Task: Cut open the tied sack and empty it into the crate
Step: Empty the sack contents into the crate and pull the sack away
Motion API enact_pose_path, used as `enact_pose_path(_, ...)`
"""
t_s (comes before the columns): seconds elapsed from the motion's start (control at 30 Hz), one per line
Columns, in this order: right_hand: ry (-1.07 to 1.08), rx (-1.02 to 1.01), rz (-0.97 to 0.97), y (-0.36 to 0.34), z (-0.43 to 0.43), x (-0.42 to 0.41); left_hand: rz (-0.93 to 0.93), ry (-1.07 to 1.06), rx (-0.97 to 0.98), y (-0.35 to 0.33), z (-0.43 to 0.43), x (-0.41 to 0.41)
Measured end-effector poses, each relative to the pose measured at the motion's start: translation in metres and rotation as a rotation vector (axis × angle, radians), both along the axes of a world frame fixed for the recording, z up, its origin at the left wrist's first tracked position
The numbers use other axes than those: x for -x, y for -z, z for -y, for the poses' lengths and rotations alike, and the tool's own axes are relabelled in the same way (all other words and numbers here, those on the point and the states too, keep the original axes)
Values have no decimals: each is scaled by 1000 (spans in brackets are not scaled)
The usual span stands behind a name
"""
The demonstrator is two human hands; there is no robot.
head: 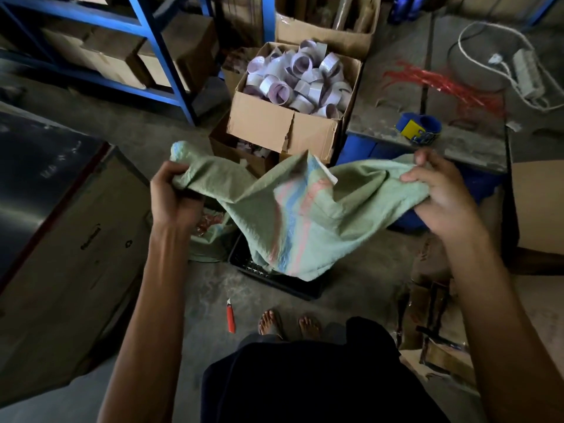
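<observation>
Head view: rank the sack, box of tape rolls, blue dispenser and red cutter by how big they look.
1. sack
2. box of tape rolls, farther off, so its true size is unsure
3. blue dispenser
4. red cutter

Box of rolls: an open cardboard box [283, 129] heaped with pale tape rolls [302, 77], resting on 1 lower box.
Rear carton: another open carton [323, 35] just behind it.
Rack: blue metal shelving [158, 53] at upper left, with brown cartons on its shelves.
Worktable: a worn grey top [396, 117] at right.
On the worktable: loose red strings [442, 83], a blue tape dispenser [419, 128] near the front edge, and a white power strip [526, 71] with a looped white cable [464, 47].
Left: a large closed box [70, 239].
Right edge: 1 plain brown carton [537, 203] beside the worktable.
</observation>
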State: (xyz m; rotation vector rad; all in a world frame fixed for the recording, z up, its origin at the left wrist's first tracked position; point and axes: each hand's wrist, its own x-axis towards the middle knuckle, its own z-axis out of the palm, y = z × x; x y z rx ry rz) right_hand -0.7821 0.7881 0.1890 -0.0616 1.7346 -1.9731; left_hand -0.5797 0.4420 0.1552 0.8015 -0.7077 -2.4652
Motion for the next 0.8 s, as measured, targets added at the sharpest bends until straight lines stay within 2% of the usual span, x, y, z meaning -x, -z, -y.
enact_pose_path(0.07, 54, -77, 25, 5, 4, -3, 112, 16, 90, 1, -1, 3)
enact_pose_path(0.13, 1, -143, 7, 4, 11, -7, 238, 36, 189, -1, -1, 7)
enact_pose_path(0.2, -107, 33, 27, 1, 15, -13, 208, 55, 157, -1, -3, 5)
enact_pose_path(0.27, -132, 187, 77, -7, 19, -16, 76, 73, 75, -1, -4, 0)
enact_pose_path(0.3, -120, 124, 75, -9, 23, -14, 31, 69, 60, -2, -4, 0)
enact_pose_path(0.37, -97, -113, -38, -10, 31, -10, 88, 52, 167, -3, 3, 4)
enact_pose_path(0.4, -121, -155, -75, -12, 32, -10, 126, 63, 224, -6, 4, 5)
enact_pose_path(0.53, -145, 139, -33, -26, 29, -8, 24, 120, 125, -12, 10, -4)
enact_pose_path(0.57, -129, 100, -42, -25, 29, -4, 34, 130, 163, -12, 12, -4)
enact_pose_path(0.67, -127, -220, -243, -24, 31, -3, 216, 97, 422, -14, 18, -2)
enact_pose_path(0.7, -140, -251, -272, -22, 30, -3, 233, 83, 451, -14, 19, -4)
enact_pose_path(0.8, -82, -156, -220, -26, 21, -3, 156, 91, 366, -15, 24, -15)
